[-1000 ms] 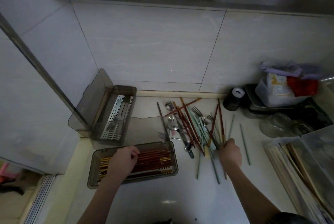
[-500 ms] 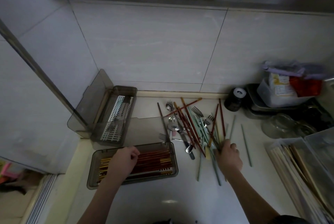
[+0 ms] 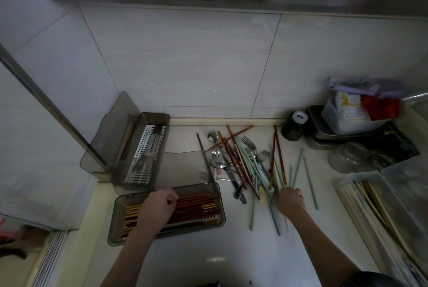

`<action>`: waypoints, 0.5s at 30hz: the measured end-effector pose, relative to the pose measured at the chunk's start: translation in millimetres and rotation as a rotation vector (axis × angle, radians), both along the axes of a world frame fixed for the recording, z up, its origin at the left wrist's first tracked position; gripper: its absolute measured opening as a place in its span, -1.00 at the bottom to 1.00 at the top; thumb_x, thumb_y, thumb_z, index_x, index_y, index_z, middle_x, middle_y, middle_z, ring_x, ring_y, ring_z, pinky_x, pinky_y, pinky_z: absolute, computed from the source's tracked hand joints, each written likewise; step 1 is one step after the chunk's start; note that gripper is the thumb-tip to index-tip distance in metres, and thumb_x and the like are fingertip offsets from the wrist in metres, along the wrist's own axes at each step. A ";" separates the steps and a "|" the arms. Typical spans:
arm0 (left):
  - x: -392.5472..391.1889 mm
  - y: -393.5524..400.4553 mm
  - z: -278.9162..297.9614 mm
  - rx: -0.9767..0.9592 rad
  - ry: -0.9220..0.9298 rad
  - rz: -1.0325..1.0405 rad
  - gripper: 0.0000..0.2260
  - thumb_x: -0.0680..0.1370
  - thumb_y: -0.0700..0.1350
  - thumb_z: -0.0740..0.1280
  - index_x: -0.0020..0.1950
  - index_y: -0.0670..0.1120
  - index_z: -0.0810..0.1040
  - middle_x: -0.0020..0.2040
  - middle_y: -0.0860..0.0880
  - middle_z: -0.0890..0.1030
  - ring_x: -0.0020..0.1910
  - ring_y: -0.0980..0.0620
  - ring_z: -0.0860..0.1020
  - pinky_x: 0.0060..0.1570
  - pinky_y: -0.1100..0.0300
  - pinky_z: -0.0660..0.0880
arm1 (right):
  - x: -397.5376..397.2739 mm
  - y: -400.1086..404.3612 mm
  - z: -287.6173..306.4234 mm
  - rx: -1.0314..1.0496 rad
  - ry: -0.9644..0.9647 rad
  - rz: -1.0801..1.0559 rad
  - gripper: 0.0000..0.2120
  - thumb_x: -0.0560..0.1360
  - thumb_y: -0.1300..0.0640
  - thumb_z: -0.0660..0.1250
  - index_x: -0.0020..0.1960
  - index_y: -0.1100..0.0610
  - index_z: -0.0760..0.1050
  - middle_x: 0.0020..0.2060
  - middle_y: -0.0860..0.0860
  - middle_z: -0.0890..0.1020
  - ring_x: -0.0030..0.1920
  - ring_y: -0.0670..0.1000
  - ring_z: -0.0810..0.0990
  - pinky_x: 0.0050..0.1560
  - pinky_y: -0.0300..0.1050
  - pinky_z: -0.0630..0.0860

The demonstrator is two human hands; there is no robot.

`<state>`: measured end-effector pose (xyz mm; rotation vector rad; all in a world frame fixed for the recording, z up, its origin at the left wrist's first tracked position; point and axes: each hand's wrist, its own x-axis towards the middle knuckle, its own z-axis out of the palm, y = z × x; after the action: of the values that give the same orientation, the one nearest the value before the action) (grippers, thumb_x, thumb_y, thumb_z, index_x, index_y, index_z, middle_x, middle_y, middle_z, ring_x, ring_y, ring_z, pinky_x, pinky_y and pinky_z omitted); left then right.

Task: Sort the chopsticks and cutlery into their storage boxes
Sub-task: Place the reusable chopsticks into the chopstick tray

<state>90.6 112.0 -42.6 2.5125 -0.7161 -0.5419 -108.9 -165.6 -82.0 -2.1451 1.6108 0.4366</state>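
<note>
Left hand (image 3: 157,210), fingers curled, rests over red-and-gold chopsticks (image 3: 196,205) in the smoky rectangular plastic box (image 3: 115,221). Right hand (image 3: 289,201) fingers reach into the mixed chopstick-and-cutlery pile (image 3: 243,164) on the white bench (image 3: 208,252); grasp unclear.

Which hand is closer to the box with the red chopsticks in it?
The left hand. It is right over the box of red chopsticks, with its fingers curled above them. The right hand is off to the side, at the loose pile on the counter.
</note>
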 end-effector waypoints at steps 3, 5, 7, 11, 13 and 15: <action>-4.9 -3.0 3.6 -0.009 -0.015 -0.015 -0.88 0.48 -0.19 0.35 -0.07 -0.01 0.64 -0.08 0.03 0.67 -0.06 0.08 0.60 0.02 0.17 0.52 | -5.5 2.8 5.3 -0.007 -0.172 -0.081 -0.62 0.58 -0.04 0.18 0.13 0.28 0.43 -0.05 0.19 0.55 -0.05 0.20 0.59 0.02 0.05 0.56; -8.8 -6.7 7.5 -0.028 -0.019 -0.023 -0.88 0.50 -0.17 0.33 -0.05 0.00 0.64 -0.06 0.04 0.68 -0.06 0.09 0.60 0.01 0.16 0.53 | -11.7 7.9 14.1 -0.060 -0.289 -0.155 -0.69 0.58 -0.03 0.17 0.01 0.23 0.43 -0.24 0.14 0.60 -0.24 0.13 0.61 -0.17 -0.02 0.55; -13.7 -13.9 14.5 -0.053 -0.037 -0.028 -0.88 0.51 -0.15 0.33 -0.04 0.00 0.64 -0.05 0.06 0.67 -0.08 0.11 0.59 -0.04 0.21 0.52 | -17.5 13.5 23.3 -0.122 -0.342 -0.191 -0.73 0.61 -0.01 0.11 -0.05 0.18 0.41 -0.33 0.10 0.57 -0.34 0.08 0.57 -0.28 -0.09 0.47; -34.1 -41.8 37.0 -0.263 0.006 -0.102 -0.89 0.51 -0.16 0.35 -0.03 -0.01 0.64 -0.14 0.13 0.63 -0.19 0.26 0.54 -0.13 0.45 0.41 | -25.1 23.8 37.5 -0.181 -0.394 -0.244 -0.75 0.64 0.05 0.03 -0.02 0.14 0.42 -0.31 0.07 0.52 -0.29 0.09 0.52 -0.25 -0.12 0.42; -48.7 -61.8 47.0 -0.374 0.142 -0.169 -0.91 0.51 -0.17 0.36 -0.05 0.01 0.62 -0.16 0.16 0.62 -0.20 0.30 0.55 -0.19 0.49 0.43 | -27.4 29.5 42.7 -0.105 -0.464 -0.233 -0.80 0.64 0.17 0.03 0.03 0.14 0.42 -0.32 0.06 0.50 -0.37 0.03 0.47 -0.35 -0.21 0.36; -64.9 -84.0 52.7 -0.423 0.292 -0.242 -0.90 0.52 -0.17 0.34 -0.04 0.02 0.60 -0.14 0.13 0.62 -0.17 0.27 0.57 -0.15 0.42 0.48 | -31.1 35.7 48.8 -0.025 -0.570 -0.202 -0.74 0.64 0.23 0.00 0.16 0.16 0.44 -0.22 0.16 0.55 -0.40 0.00 0.46 -0.51 -0.31 0.33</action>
<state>25.7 28.0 10.1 1.9217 -0.9158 -0.7352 -139.9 -129.8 -33.2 -1.8618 1.4703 -0.2435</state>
